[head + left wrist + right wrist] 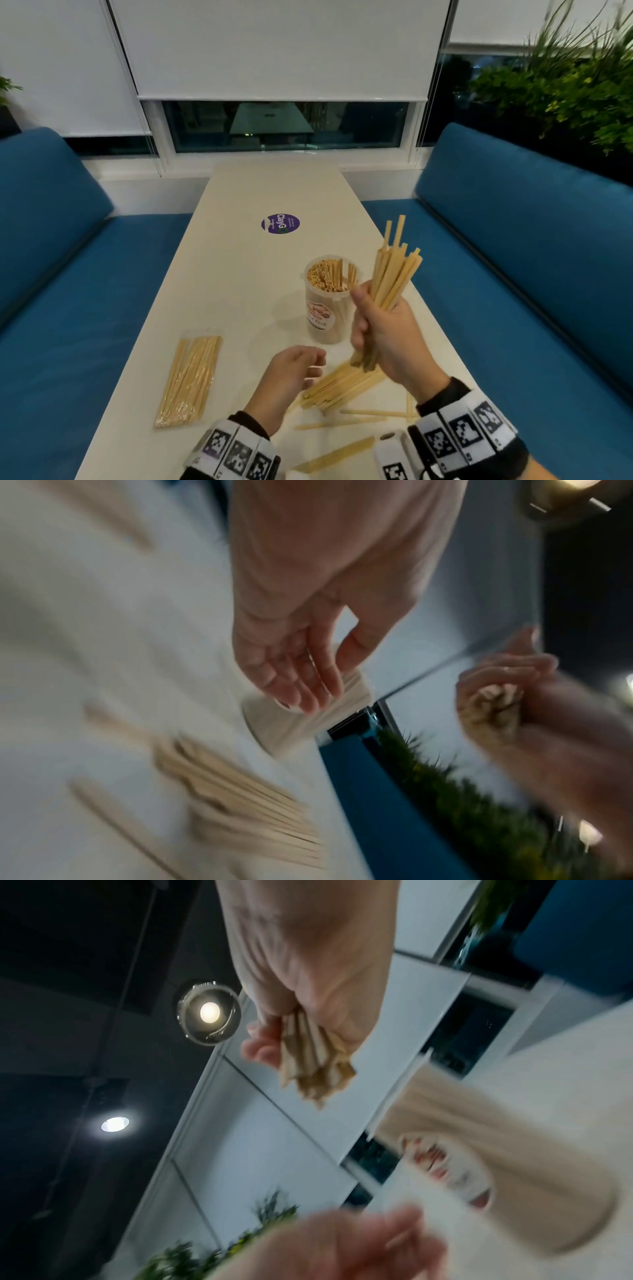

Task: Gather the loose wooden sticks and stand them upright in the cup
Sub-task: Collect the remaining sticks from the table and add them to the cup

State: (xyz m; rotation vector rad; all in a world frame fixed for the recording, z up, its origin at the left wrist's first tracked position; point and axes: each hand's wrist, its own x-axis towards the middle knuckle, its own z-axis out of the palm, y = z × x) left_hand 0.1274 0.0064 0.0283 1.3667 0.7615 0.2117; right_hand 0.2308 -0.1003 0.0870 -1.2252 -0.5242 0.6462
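My right hand [373,325] grips a bundle of wooden sticks [394,270] raised off the table, tips up and leaning right, just right of the cup [330,298]. The clear plastic cup stands mid-table, packed with upright sticks. The bundle's lower ends [315,1064] poke out under my fist in the right wrist view. My left hand [294,373] hovers with fingers relaxed over a loose pile of sticks [342,383] on the table, holding nothing. The left wrist view shows its straight fingers [301,680] in front of the cup [308,718], with the pile [246,804] below.
A sealed packet of sticks [190,377] lies at the left of the white table [239,274]. Single sticks [376,413] and a flat strip [335,457] lie near the front edge. A purple sticker [280,223] sits further back. Blue benches [513,274] flank the table.
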